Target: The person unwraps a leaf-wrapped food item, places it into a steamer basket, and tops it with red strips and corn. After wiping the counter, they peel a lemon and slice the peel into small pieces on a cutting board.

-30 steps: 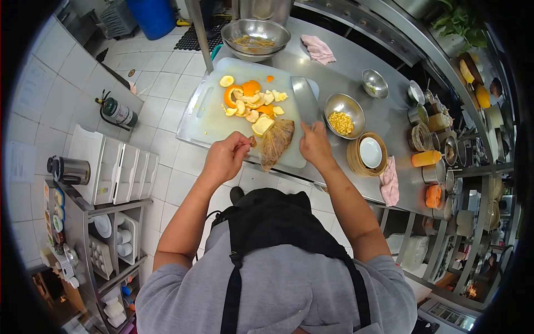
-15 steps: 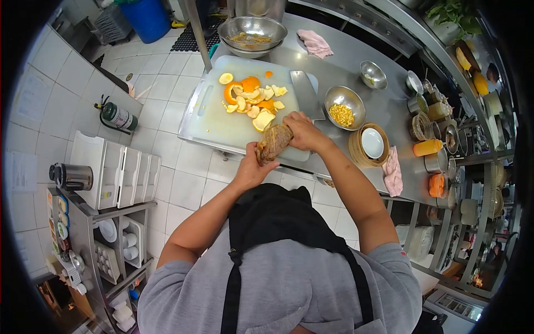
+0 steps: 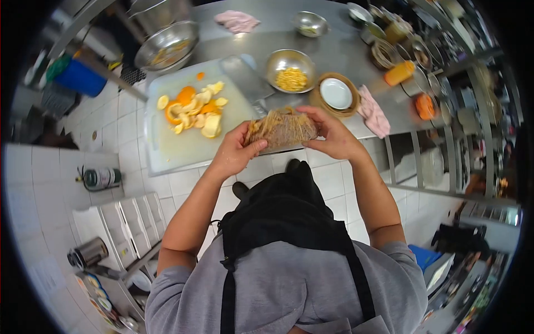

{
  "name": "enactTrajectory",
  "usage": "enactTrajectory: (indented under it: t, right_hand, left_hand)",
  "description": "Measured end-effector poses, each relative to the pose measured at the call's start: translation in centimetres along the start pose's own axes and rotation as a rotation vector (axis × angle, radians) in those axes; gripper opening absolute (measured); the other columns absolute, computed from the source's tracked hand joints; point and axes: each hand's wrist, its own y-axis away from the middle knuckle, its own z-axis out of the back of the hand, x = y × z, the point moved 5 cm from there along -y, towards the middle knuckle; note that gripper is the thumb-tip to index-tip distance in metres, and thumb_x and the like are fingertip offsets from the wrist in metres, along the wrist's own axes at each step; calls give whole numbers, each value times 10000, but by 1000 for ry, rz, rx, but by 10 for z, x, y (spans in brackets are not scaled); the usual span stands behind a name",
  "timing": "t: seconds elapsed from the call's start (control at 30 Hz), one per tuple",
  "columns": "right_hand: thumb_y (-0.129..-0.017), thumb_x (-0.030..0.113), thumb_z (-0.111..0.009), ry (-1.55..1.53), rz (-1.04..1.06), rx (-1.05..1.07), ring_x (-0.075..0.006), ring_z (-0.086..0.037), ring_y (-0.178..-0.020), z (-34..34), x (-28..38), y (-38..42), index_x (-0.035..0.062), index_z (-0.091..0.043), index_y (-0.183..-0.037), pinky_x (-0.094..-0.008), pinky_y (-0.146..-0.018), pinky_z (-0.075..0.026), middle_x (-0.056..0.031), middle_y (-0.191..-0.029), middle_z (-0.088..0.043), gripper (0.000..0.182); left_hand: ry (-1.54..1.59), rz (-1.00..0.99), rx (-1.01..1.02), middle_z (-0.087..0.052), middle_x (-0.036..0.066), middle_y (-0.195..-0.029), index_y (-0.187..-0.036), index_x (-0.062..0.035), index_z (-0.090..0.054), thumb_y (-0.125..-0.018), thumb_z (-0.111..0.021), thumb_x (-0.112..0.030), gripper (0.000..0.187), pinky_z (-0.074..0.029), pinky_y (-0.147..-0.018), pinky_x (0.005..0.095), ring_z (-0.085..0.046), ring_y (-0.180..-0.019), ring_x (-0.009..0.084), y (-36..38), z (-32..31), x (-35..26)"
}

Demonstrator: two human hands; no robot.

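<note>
Near cutting board (image 3: 167, 146), left hand (image 3: 235, 153), right hand (image 3: 335, 137); each grip pinching brown bundle (image 3: 282, 129).

The table (image 3: 267, 47) (steel) carries a cutting board (image 3: 189, 143).

Pale square tiles cover the floor (image 3: 328, 190) and the wall (image 3: 39, 178) at the left, where a fire extinguisher (image 3: 101, 178) shows near a stack of white drawer-like trays (image 3: 129, 225) and a metal shelf unit (image 3: 114, 298). A stainless-steel bench (image 3: 272, 34) runs across the upper middle, its top catching soft patches of light, with open steel shelving (image 3: 456, 158) along the right side. Towards the upper left, past a slim metal post (image 3: 115, 79), a blue barrel (image 3: 84, 78) stands near a black floor mat (image 3: 131, 77), slightly blurred.
</note>
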Motion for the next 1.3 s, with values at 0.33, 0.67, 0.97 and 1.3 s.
enactTrajectory:
  t: [0.33,0.67,0.97,1.3]
  right_hand:
    - [-987,252,-709,232,-268,-286,-138,-625,-651,182,-89,41,-5,-656,-1274,-281,-539,-518,-84,-905,-697,389]
    - [-1017,434,-640,433,-278,-160,-323,-696,-710,243,-122,1,-47,-593,-1279,-421,-669,-556,-207,-915,-734,549]
    - [-977,190,-681,469,-155,-158,-444,-706,-988,233,-127,-10,39,-720,-1238,-479,-887,-545,-276,-1019,-733,304]
    - [-938,112,-693,578,131,-515,-423,-697,-782,243,-111,-3,28,-688,-935,-499,-729,-543,-209,-833,-713,84]
  left_hand:
    - [-1,311,114,-642,39,-799,-1099,-32,-622,-1061,-657,-310,283,-440,-525,249,-543,-600,94,-208,-135,8]
    - [-657,123,-189,-701,118,-773,-1240,-8,-633,-1022,-687,-235,319,-553,-617,362,-687,-662,211,-241,-125,14]
    - [-1110,-349,-141,-682,226,-819,-909,-4,-704,-937,-691,-132,132,-540,-702,492,-662,-755,445,-253,-143,0]
    - [-1389,-500,-165,-688,180,-870,-878,-31,-704,-920,-696,-136,113,-569,-707,499,-701,-782,385,-244,-150,-20]
